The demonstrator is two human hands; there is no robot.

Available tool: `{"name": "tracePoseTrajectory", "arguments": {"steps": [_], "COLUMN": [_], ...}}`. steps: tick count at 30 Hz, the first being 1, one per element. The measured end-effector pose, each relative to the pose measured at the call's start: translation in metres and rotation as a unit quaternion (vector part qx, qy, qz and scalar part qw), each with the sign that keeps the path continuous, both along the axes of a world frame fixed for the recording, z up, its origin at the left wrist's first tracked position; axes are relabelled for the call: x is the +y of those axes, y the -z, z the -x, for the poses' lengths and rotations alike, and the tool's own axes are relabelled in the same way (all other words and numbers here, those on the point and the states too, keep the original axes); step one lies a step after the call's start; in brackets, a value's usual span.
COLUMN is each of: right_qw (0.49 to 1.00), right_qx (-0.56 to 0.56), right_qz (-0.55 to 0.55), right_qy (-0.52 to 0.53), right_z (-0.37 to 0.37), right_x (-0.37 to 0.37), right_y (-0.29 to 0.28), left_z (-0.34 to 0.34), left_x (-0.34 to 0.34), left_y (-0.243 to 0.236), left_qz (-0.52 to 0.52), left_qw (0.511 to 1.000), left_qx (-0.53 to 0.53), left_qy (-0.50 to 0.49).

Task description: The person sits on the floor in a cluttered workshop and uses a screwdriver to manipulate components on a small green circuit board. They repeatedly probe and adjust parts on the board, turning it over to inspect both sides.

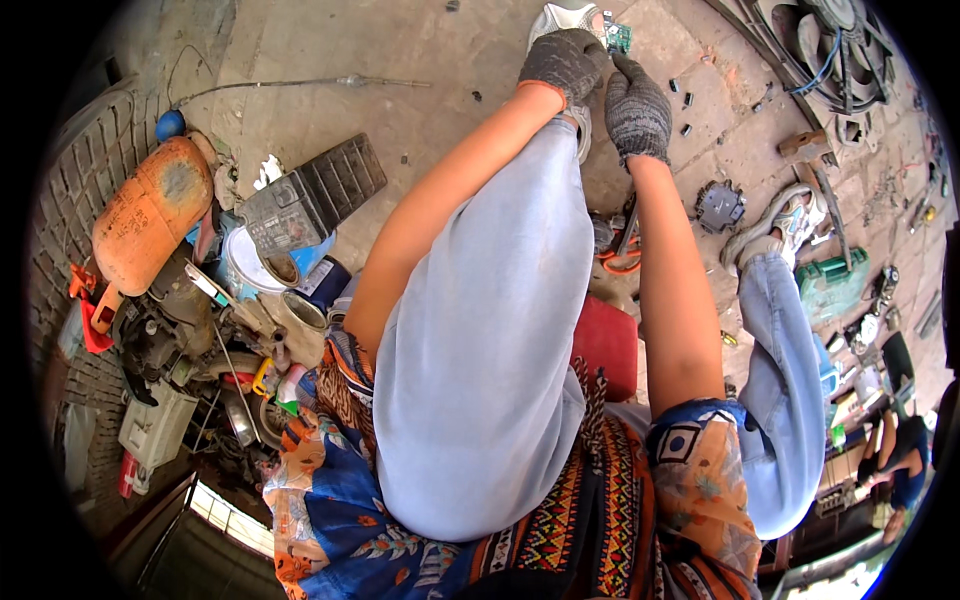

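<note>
My left hand (pixel 562 65), in a grey knit glove with an orange cuff, is curled over my white sneaker (pixel 553 22) at the top, beside a small green circuit board (pixel 617 37). My right hand (pixel 637 112), also gloved, has its fingers bent at the board's lower edge. What either hand grips is hidden. Small dark cylindrical parts (pixel 688 99) lie scattered right of my right hand. Scissors with orange handles (pixel 620 261) and a dark square part (pixel 720 204) lie on the paved floor near my right forearm.
Left stands a pile: orange tank (pixel 150 215), black tray (pixel 310 193), cans and scrap. At right are a fan assembly (pixel 835 60), hammer (pixel 802 145), green case (pixel 832 284) and my other foot (pixel 798 213). A red seat (pixel 603 346) is beneath me. Another person (pixel 905 455) is at lower right.
</note>
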State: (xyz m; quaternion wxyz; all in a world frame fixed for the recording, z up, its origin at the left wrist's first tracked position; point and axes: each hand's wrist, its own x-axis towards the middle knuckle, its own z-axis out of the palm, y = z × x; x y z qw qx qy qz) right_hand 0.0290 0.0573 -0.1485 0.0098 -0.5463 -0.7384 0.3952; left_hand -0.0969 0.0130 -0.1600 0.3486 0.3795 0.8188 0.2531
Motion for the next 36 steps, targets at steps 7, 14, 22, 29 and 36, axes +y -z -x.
{"name": "tracePoseTrajectory", "arguments": {"steps": [7, 14, 22, 29, 36], "right_qw": [1.000, 0.999, 0.998, 1.000, 0.997], "right_qx": [0.010, 0.012, 0.005, -0.004, -0.017], "right_qz": [0.013, 0.040, 0.054, 0.031, 0.078], "right_qy": [-0.011, 0.034, 0.027, -0.004, 0.022], "right_z": [0.004, 0.008, 0.007, 0.013, 0.024], "right_x": [-0.001, -0.003, 0.001, 0.014, 0.015], "right_y": [0.007, 0.009, 0.005, 0.014, 0.009], "left_z": [-0.004, -0.004, -0.003, 0.006, 0.002], "left_x": [-0.002, 0.001, -0.001, 0.002, 0.000], "left_y": [0.023, 0.019, 0.019, 0.006, 0.018], "left_qz": [-0.043, -0.023, -0.003, 0.012, -0.027], "left_qw": [0.999, 0.999, 0.998, 0.998, 0.998], "left_qx": [0.018, 0.026, 0.066, 0.036, 0.053], "left_qy": [-0.019, -0.003, 0.024, 0.055, 0.029]}}
